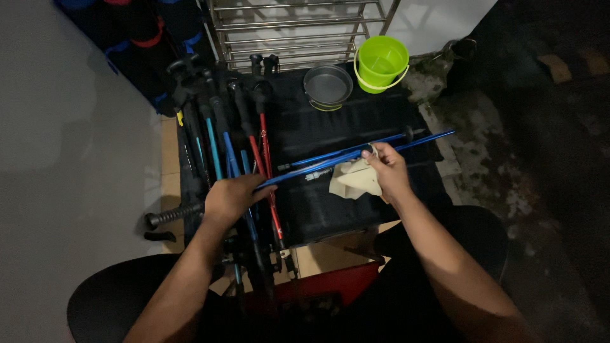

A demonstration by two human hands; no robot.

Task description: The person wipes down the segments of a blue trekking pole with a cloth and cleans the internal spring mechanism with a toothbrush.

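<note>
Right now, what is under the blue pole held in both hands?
Under the blue pole lie a black mat, a second blue pole and a pale cloth in the right hand. The left hand covers whatever lies beneath it.

pole [356, 154]: blue | cloth [353, 180]: cream | bucket [380, 62]: lime green

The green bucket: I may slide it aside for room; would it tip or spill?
The green bucket looks like thin plastic, so probably light. It stands upright on the black mat and seems to hold some liquid, so a quick push might slosh it.
</note>
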